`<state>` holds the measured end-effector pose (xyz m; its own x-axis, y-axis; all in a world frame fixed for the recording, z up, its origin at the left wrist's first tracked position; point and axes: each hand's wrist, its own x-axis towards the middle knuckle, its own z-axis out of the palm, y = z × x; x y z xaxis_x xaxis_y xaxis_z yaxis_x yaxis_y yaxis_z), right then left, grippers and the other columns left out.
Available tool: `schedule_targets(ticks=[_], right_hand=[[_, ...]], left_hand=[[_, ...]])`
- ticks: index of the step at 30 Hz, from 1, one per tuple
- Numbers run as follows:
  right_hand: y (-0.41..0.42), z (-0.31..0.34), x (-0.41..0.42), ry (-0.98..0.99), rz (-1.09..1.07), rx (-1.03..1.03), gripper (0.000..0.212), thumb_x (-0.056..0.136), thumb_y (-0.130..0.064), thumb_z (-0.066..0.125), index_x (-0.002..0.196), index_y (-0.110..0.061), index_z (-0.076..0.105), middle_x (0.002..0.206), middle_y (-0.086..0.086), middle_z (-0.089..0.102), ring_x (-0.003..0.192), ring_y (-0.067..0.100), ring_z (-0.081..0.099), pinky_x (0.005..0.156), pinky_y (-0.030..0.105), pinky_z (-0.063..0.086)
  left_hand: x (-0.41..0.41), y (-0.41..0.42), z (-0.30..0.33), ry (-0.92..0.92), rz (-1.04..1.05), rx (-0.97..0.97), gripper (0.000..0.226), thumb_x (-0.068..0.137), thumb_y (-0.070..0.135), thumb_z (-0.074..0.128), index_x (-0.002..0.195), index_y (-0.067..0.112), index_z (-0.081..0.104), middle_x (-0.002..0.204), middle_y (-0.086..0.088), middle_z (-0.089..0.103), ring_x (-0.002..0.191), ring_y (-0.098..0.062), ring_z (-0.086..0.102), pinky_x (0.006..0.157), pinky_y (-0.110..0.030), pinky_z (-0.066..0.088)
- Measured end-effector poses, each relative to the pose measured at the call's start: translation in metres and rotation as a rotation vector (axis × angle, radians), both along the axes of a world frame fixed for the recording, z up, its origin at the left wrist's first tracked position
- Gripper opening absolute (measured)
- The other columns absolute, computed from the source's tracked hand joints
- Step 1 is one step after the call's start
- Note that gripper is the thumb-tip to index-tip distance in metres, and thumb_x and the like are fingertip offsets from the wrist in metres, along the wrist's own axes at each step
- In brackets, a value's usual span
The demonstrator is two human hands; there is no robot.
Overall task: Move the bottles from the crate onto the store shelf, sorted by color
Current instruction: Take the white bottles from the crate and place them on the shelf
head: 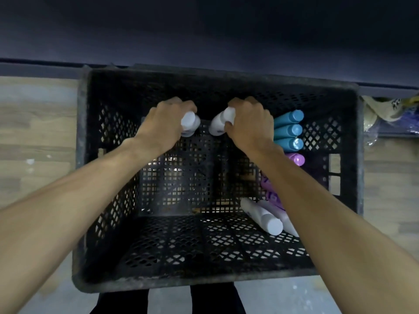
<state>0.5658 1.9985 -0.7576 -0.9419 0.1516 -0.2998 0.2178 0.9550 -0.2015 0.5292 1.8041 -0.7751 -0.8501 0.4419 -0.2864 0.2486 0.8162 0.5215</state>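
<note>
Black plastic crate [106, 225], rigid lattice walls and floor, mostly emptied; judged mid-task, whites being taken as one colour batch.

Three teal bottles [288, 131] lying side by side at right wall toward far corner; smooth cylinders, flat caps.

Purple bottles [295, 159] just nearer along right wall, partly hidden by forearm.

Two white bottles [269, 220] lying at near right corner.

Left hand [163, 123] fingers curled round white bottle [189, 123] near far edge. Right hand [249, 123] gripping second white bottle [221, 124] alongside.
</note>
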Motion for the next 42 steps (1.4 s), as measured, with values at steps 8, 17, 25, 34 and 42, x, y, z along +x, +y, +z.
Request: schedule_targets(ticks=[8, 17, 25, 34, 42], right_hand=[[-0.003, -0.011, 0.013, 0.162, -0.144, -0.106, 0.038, 0.085, -0.019, 0.071, 0.119, -0.015, 0.053, 0.115, 0.007, 0.060, 0.097, 0.033, 0.062, 0.076, 0.044, 0.051], [-0.007, -0.037, 0.020, 0.263, -0.460, -0.323, 0.046, 0.081, -0.032, 0.075, 0.112, -0.012, 0.047, 0.108, 0.003, 0.065, 0.096, 0.023, 0.063, 0.076, 0.040, 0.051], [-0.017, -0.070, 0.016, 0.251, -0.598, -0.452, 0.063, 0.070, -0.034, 0.083, 0.114, -0.010, 0.045, 0.113, 0.007, 0.059, 0.102, 0.024, 0.057, 0.081, 0.033, 0.047], [-0.033, -0.123, 0.017, 0.264, -0.765, -0.533, 0.067, 0.070, -0.028, 0.085, 0.118, -0.011, 0.041, 0.120, 0.008, 0.056, 0.111, 0.025, 0.055, 0.085, 0.032, 0.047], [-0.031, -0.148, 0.013, 0.265, -0.828, -0.551, 0.070, 0.068, -0.027, 0.086, 0.122, -0.014, 0.043, 0.121, 0.007, 0.060, 0.116, 0.025, 0.056, 0.095, 0.040, 0.049]], left_hand=[[0.006, -0.002, -0.017, 0.049, 0.075, 0.067, 0.055, 0.081, -0.009, 0.062, 0.127, 0.021, 0.060, 0.122, -0.006, 0.049, 0.105, -0.029, 0.056, 0.086, -0.035, 0.049], [0.027, 0.002, -0.022, 0.098, 0.291, 0.228, 0.049, 0.079, 0.000, 0.070, 0.123, 0.013, 0.051, 0.123, -0.006, 0.043, 0.102, -0.016, 0.052, 0.086, -0.022, 0.044], [0.044, 0.025, -0.089, -0.147, 0.767, 0.355, 0.068, 0.066, 0.032, 0.082, 0.118, 0.020, 0.039, 0.123, -0.003, 0.051, 0.111, -0.020, 0.055, 0.094, -0.042, 0.051], [0.030, 0.053, -0.132, -0.044, 1.004, 0.409, 0.062, 0.066, 0.028, 0.084, 0.115, 0.015, 0.048, 0.117, 0.000, 0.058, 0.108, -0.016, 0.057, 0.090, -0.027, 0.049], [0.024, 0.068, -0.146, -0.055, 1.108, 0.457, 0.066, 0.063, 0.025, 0.085, 0.119, 0.017, 0.050, 0.119, 0.000, 0.059, 0.110, -0.018, 0.057, 0.087, -0.028, 0.048]])
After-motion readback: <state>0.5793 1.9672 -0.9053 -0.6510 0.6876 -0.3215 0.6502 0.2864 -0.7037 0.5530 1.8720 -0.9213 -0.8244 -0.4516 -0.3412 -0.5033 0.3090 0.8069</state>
